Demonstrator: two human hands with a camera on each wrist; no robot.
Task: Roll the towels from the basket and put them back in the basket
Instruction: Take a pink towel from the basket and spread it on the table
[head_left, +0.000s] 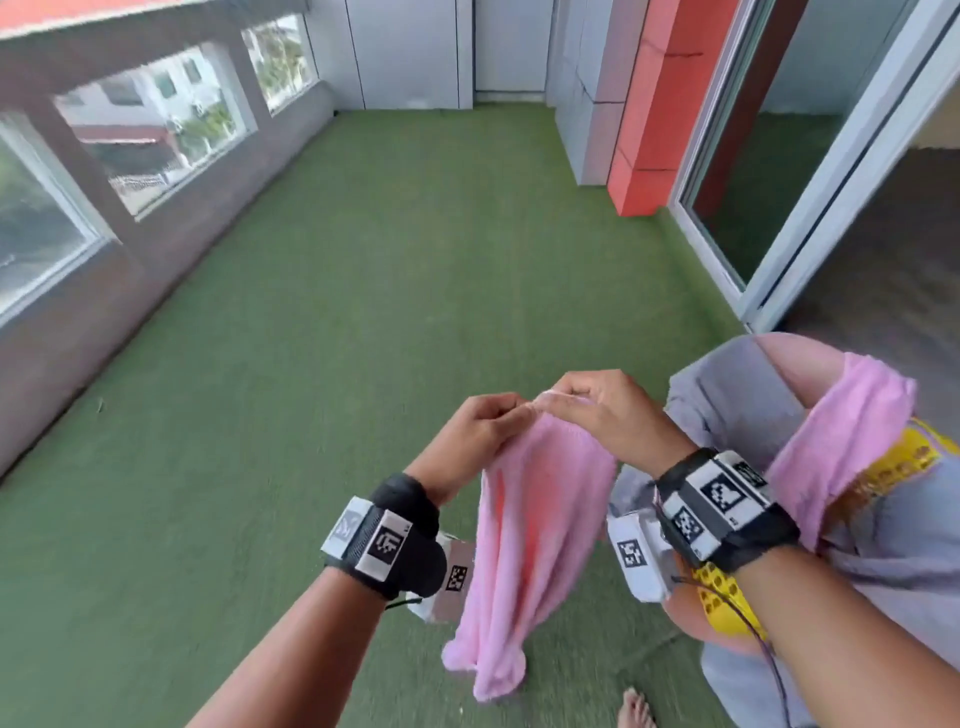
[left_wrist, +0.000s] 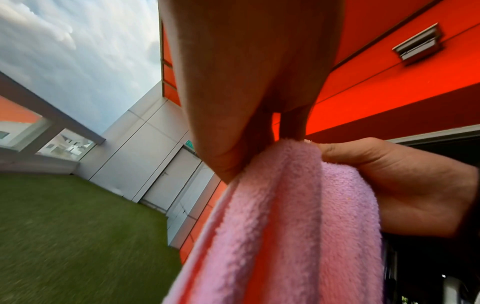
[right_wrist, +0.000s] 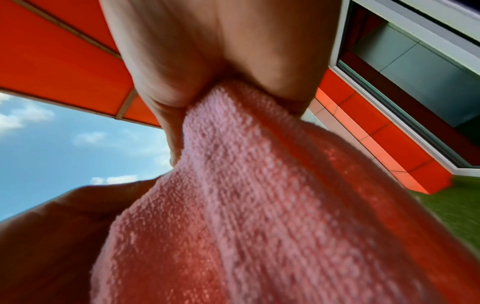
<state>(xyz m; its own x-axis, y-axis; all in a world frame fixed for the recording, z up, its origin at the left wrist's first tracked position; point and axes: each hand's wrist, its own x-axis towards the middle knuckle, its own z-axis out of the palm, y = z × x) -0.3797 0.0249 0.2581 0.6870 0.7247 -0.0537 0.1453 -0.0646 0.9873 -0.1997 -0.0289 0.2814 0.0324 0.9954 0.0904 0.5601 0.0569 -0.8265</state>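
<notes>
Bright even daylight, soft shadows. Wide-angle bending at edges. Wrist views: grass (left_wrist: 64, 236) blurred, close cloth soft-focus w/ orange cast.

Towel (head_left: 524, 525) between hands, above turf (head_left: 332, 332), laundry pile (head_left: 852, 467) rightward

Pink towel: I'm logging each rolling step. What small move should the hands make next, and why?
Probably draw the hands apart along the top edge. The left hand and right hand pinch the pink towel close together, so it hangs bunched in folds, too crumpled to roll.
</notes>
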